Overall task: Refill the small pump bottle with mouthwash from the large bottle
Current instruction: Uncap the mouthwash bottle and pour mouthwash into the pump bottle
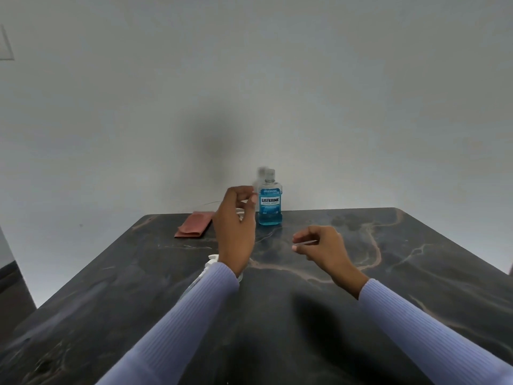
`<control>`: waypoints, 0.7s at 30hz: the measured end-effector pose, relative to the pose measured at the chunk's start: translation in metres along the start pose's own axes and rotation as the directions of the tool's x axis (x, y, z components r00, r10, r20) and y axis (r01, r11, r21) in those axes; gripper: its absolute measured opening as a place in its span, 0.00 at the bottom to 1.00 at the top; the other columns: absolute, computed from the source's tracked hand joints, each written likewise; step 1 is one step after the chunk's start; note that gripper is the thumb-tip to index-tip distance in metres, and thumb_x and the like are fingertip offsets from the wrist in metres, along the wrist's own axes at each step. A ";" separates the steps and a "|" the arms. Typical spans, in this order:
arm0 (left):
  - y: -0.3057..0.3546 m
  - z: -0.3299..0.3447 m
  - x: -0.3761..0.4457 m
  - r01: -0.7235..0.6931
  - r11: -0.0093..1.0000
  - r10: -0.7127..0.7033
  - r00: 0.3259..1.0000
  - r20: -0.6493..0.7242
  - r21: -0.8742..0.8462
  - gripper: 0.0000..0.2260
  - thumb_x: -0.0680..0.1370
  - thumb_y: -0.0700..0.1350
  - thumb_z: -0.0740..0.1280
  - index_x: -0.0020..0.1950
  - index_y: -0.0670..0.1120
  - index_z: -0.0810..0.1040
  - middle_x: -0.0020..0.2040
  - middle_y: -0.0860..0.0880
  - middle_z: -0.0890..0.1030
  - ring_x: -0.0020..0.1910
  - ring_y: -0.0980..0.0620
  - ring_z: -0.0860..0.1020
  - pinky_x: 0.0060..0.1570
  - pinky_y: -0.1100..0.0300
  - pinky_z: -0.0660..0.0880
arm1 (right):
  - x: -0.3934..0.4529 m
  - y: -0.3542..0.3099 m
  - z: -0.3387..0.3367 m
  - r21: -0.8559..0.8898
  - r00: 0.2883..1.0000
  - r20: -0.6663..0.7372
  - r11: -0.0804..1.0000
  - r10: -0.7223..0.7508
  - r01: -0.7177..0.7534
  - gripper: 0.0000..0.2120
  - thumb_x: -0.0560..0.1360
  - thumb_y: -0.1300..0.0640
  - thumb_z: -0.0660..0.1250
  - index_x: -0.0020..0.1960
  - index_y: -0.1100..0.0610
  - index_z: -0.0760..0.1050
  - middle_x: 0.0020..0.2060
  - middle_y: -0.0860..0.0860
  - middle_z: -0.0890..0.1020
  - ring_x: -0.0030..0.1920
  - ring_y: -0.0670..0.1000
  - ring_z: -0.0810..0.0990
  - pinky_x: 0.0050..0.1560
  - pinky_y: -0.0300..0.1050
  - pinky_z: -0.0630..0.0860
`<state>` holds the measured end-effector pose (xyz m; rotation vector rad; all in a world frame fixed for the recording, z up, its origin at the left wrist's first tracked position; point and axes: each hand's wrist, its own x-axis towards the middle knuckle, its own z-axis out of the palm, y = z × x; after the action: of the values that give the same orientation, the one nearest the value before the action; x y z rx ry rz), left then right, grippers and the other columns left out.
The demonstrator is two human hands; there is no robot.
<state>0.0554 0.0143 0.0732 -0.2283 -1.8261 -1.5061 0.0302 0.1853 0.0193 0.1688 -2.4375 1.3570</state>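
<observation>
Nearest the camera, two lilac sleeves (433, 329) are seen reaching out over the dark marbled table (416, 245), so both hands are hovering mid-table, pretty much. Under the left forearm a bit of clear plastic with a white part (212, 259) can be made out, probably the small pump bottle, but it's mostly hidden so that can't be called for sure. The right hand (324, 250) is held low with fingers loosely curled and thumb near the forefinger; a thin pale streak sits at the fingertips, and whether anything is actually pinched can't be told. The left hand (236, 226) is raised higher, fingers curled, with something clear and whitish glimpsed behind them, too blurry to name. Further back, the large bottle (270, 201) is stood upright near the far edge, blue liquid filling most of it, cap apparently on, long axis vertical. It lies just beyond and slightly right of the left hand, so that hand is judged nearer; the right would need a longer forward-left reach. A folded pink cloth (194, 225) is left off to the far left.
</observation>
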 end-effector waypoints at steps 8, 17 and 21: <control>-0.022 0.043 -0.020 0.323 0.939 -0.307 0.942 0.136 -0.119 0.06 0.78 0.43 0.64 0.54 0.47 0.76 0.56 0.48 0.81 0.57 0.50 0.78 0.59 0.55 0.75 | 0.021 0.013 0.006 -0.029 0.995 -0.094 0.999 0.025 -0.028 0.07 0.70 0.61 0.73 0.48 0.59 0.81 0.42 0.53 0.84 0.43 0.49 0.82 0.47 0.45 0.81; -0.074 0.085 0.007 0.471 0.880 -0.469 0.882 0.037 -0.068 0.08 0.78 0.42 0.62 0.57 0.44 0.75 0.56 0.46 0.79 0.51 0.52 0.76 0.55 0.58 0.73 | 0.098 0.028 0.034 -0.047 0.972 -0.219 0.994 0.084 -0.096 0.13 0.69 0.54 0.74 0.52 0.57 0.78 0.48 0.53 0.83 0.47 0.49 0.80 0.51 0.42 0.77; -0.096 0.107 0.030 0.513 0.858 -0.512 0.859 -0.021 0.028 0.13 0.79 0.40 0.60 0.64 0.41 0.72 0.62 0.43 0.76 0.60 0.46 0.75 0.61 0.53 0.71 | 0.135 0.033 0.051 -0.026 0.976 -0.198 0.995 0.088 -0.095 0.18 0.71 0.57 0.72 0.60 0.59 0.75 0.57 0.55 0.81 0.54 0.52 0.80 0.54 0.42 0.76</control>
<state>-0.0653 0.0735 0.0149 0.3151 -1.9966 -1.8215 -0.1167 0.1688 0.0157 -0.0845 -2.3266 1.2999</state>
